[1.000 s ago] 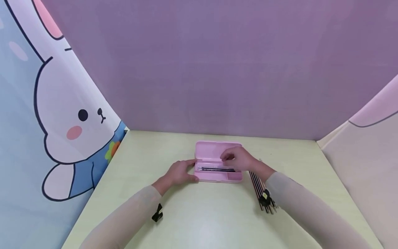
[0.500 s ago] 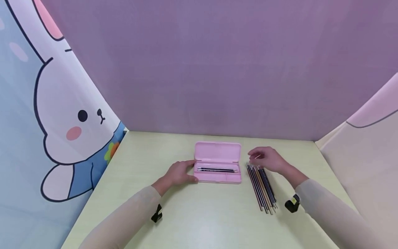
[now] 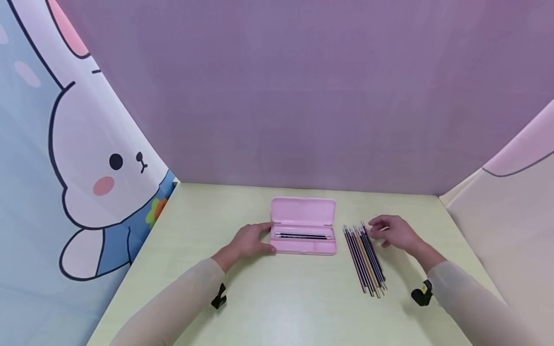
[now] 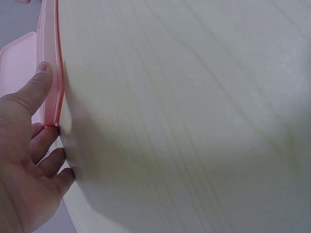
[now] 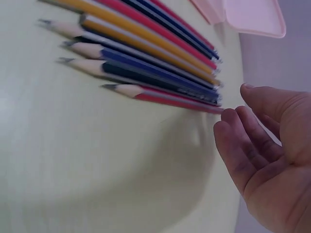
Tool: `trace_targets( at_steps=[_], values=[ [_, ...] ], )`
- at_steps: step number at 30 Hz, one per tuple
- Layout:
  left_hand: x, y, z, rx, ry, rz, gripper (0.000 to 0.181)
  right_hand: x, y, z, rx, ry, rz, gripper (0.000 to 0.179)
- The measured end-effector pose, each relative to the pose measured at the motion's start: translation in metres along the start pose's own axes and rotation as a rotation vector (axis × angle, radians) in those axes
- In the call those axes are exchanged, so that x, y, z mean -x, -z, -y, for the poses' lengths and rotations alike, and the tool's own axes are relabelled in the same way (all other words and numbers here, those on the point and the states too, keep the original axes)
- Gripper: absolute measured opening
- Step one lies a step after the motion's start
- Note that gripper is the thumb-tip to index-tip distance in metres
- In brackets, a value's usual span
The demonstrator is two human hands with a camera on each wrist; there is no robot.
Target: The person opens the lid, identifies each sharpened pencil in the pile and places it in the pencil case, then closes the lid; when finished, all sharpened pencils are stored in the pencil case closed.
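Observation:
A pink pencil case (image 3: 304, 246) lies with its lid (image 3: 303, 210) raised, and dark pencils (image 3: 303, 236) rest in its long compartment. My left hand (image 3: 250, 240) holds the case's left end. In the left wrist view, the thumb (image 4: 39, 87) presses the front wall while fingers bend by the corner. To the right of the case lies a row of pencils (image 3: 363, 262), striped in red, yellow, blue and dark colours. My right hand (image 3: 396, 234) hovers at their far end with nothing in it. Its fingertips are right by the end of the outermost red pencil (image 5: 167, 98).
The pale wood-grain table (image 3: 277, 298) runs back to a purple wall (image 3: 303, 96). A rabbit-print cloth (image 3: 95, 158) borders the left side, and a pale cloth (image 3: 506, 221) the right. A black strap (image 3: 421, 293) hangs at my right wrist.
My right hand has moved from over the pencil case to the right, across the pencil row to its right edge. My left hand stays at the case.

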State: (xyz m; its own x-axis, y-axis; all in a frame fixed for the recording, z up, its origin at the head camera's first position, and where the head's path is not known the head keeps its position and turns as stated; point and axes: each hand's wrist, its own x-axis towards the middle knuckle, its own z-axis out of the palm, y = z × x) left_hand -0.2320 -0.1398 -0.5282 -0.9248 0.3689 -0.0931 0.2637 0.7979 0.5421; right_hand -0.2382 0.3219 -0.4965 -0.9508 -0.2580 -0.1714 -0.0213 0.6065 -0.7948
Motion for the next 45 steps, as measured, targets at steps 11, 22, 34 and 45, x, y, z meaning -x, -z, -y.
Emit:
trace_targets(
  at_steps=[11, 22, 34, 45],
  values=[
    [-0.003, -0.002, 0.002, -0.014, -0.001, 0.000, 0.089, 0.002, -0.011, -0.025, -0.100, -0.078, -0.006, 0.042],
    [0.001, 0.000, -0.001, -0.001, -0.001, 0.001, 0.089, 0.004, -0.017, -0.026, -0.081, -0.084, -0.036, 0.039],
    [0.000, -0.001, 0.001, -0.002, -0.003, -0.002, 0.089, 0.005, -0.018, -0.018, 0.034, -0.099, -0.059, 0.040],
    [0.000, 0.000, 0.001, -0.002, 0.001, 0.003, 0.089, 0.003, -0.016, -0.009, 0.172, -0.088, -0.071, 0.041]
  ],
)
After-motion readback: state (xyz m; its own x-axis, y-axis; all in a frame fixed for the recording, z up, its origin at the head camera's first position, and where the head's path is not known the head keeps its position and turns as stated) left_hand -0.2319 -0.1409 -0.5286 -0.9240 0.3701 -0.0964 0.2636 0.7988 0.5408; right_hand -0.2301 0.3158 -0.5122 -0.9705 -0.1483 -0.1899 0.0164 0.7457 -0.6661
